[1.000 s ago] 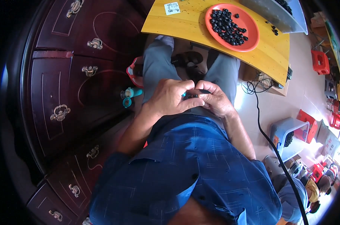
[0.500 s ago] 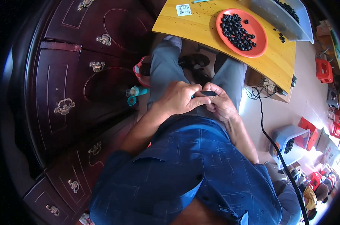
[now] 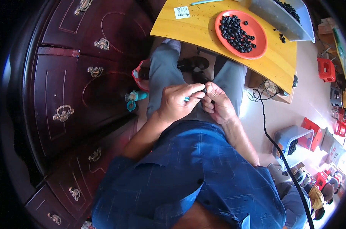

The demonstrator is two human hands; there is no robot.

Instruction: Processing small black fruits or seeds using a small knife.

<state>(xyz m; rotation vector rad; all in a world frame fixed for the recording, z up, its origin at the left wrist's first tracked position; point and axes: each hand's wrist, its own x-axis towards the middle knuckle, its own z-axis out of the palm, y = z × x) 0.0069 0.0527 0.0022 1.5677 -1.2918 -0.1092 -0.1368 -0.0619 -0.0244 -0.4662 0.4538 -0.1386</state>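
Above my lap, both hands meet fingertip to fingertip. My left hand (image 3: pixel 177 102) is closed, with a short teal bit of a thin object (image 3: pixel 186 99) showing between its fingers; the rest is hidden in the grip. My right hand (image 3: pixel 220 103) pinches a small black round part (image 3: pixel 204 90) at the meeting point, and the left fingertips touch it too. On the yellow table (image 3: pixel 180 28) ahead, an orange-red plate (image 3: pixel 261 42) holds many similar black ring-shaped parts (image 3: pixel 234 32).
A clear bin (image 3: pixel 272 19) with black parts stands at the table's far right, loose parts (image 3: pixel 282 38) beside it. A light-blue stick (image 3: pixel 207 2) and white label (image 3: pixel 182 12) lie on the table. Dark drawers (image 3: pixel 62 95) line the left. A black cable (image 3: pixel 270 133) runs down the right.
A dark, flat, elongated shape seen between my fingers no longer shows; a small black round part is there instead. My left fingers have straightened toward the right fingertips. The view has shifted slightly.
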